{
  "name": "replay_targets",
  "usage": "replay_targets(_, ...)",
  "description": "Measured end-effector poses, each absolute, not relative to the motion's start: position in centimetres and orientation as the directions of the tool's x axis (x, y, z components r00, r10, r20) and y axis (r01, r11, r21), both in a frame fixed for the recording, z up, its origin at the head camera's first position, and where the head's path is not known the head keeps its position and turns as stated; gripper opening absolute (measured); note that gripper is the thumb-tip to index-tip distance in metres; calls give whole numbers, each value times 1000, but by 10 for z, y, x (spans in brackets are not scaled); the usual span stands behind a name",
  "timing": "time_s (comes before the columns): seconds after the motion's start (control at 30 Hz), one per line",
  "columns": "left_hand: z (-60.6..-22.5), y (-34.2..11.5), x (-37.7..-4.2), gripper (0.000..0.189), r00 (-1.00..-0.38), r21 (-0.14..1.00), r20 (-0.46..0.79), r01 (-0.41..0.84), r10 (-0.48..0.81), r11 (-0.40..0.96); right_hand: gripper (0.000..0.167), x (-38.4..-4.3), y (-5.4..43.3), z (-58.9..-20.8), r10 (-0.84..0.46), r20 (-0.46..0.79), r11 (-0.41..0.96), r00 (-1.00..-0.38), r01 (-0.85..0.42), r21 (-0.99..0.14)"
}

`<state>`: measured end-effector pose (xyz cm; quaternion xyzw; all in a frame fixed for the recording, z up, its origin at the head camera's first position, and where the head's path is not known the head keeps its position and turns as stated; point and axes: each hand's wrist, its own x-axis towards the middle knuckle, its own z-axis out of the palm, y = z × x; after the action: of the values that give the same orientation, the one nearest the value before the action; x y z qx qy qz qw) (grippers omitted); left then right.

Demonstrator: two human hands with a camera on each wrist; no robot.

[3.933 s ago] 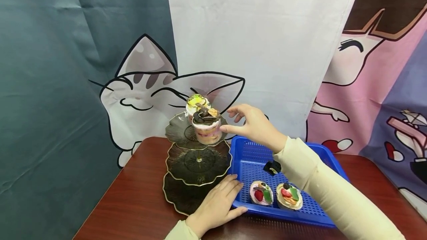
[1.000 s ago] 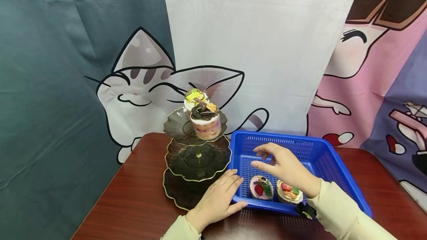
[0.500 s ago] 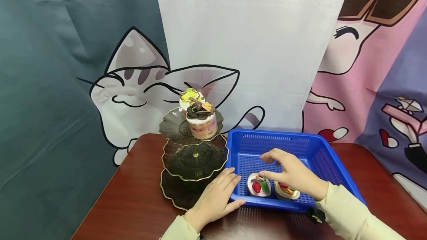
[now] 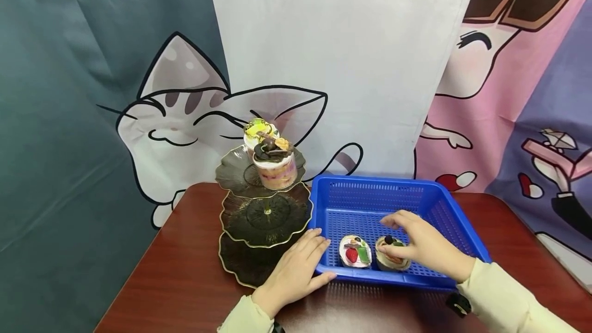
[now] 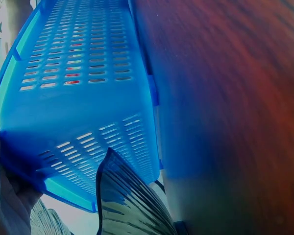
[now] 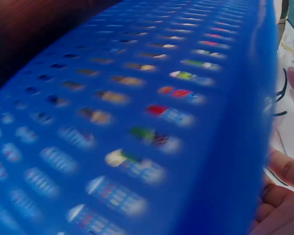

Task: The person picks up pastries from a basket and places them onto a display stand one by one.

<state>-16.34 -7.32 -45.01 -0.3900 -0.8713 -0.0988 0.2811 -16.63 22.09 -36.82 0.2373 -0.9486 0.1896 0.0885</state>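
My left hand (image 4: 296, 271) rests on the near left corner of the blue plastic basket (image 4: 370, 276), fingers straight along the rim. In the left wrist view that hand (image 5: 10, 210) lies against the basket's rim (image 5: 7, 73). Over the right of two cupcakes in the basket hovers my right hand (image 4: 432, 245), thumb and fingers spread apart. Its thumb overlaps this cream-topped cupcake (image 4: 385, 263), which has a dark berry on top. Beside it sits a cupcake (image 4: 353, 254) with a strawberry and a green piece. The right wrist view shows mostly the slotted basket wall (image 6: 220, 132), blurred.
Left of the basket stands a three-tier dark scalloped cake stand (image 4: 268, 225) with gold edges. Its top tier bears a chocolate-topped dessert cup (image 4: 277, 174) and a yellow-topped one (image 4: 252, 140) behind. A cartoon curtain (image 4: 347, 66) hangs behind the reddish-brown table (image 4: 162, 271).
My right hand has left the chocolate-topped dessert cup on the stand, come down into the basket and shifted right over the right cupcake. My left hand stays on the basket corner.
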Motion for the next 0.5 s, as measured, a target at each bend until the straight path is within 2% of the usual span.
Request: replay_targets(0.5,-449,-74,-164,60,-562,-30,538,732,628,680,62,-181,254,-391,-466,126,830,-876,-482,-281)
